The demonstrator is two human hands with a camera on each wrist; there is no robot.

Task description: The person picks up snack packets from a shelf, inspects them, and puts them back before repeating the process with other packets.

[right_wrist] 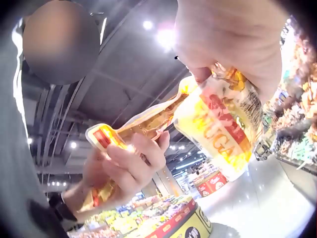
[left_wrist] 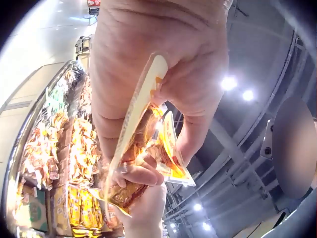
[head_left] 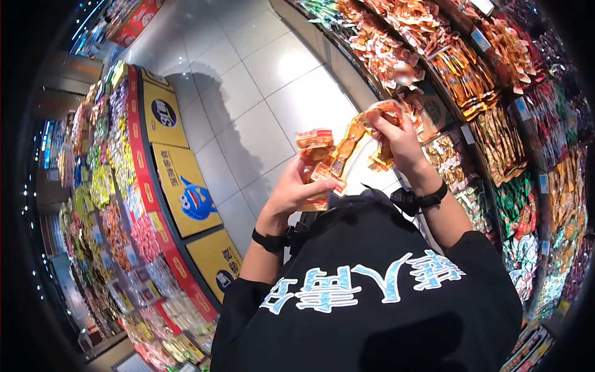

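Several red-and-gold packets are held in front of the body. The left hand [head_left: 296,187] pinches the lower end of a long gold packet [head_left: 347,149], with more red-and-gold packets [head_left: 315,140] in the same grip. The right hand [head_left: 401,144] grips the upper end of that packet, thumb on top. In the right wrist view, a printed packet [right_wrist: 223,129] hangs from the right hand [right_wrist: 233,39], and the left hand [right_wrist: 130,166] curls round the other end. The left wrist view shows packets [left_wrist: 168,151] beneath the left hand [left_wrist: 161,64].
Shelves of wrapped goods [head_left: 465,74] run along the right. On the left stands a display [head_left: 142,167] with a red edge and yellow panels, heaped with small packets. Pale floor tiles [head_left: 248,93] lie between them.
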